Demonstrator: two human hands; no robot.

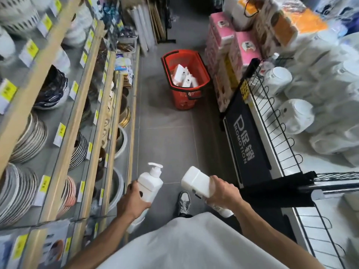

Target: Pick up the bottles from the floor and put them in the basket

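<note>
My left hand [132, 200] grips a white pump bottle [150, 181] held upright above the grey floor. A second white bottle end [136, 223] shows below that hand. My right hand [223, 193] grips another white bottle [196, 181] tilted with its base pointing forward, and a further white bottle part [223, 209] sticks out beneath it. The red basket [184, 101] stands on the floor farther down the aisle, well apart from both hands. Several white bottles [184, 76] lie inside it.
Shelves of plates and bowls [38, 133] line the left side. On the right stand a wire rack [272, 121] with white goods and a black promotion sign [242, 140]. Pink packages [225, 41] are stacked behind the basket. My shoe [183, 202] is on the floor.
</note>
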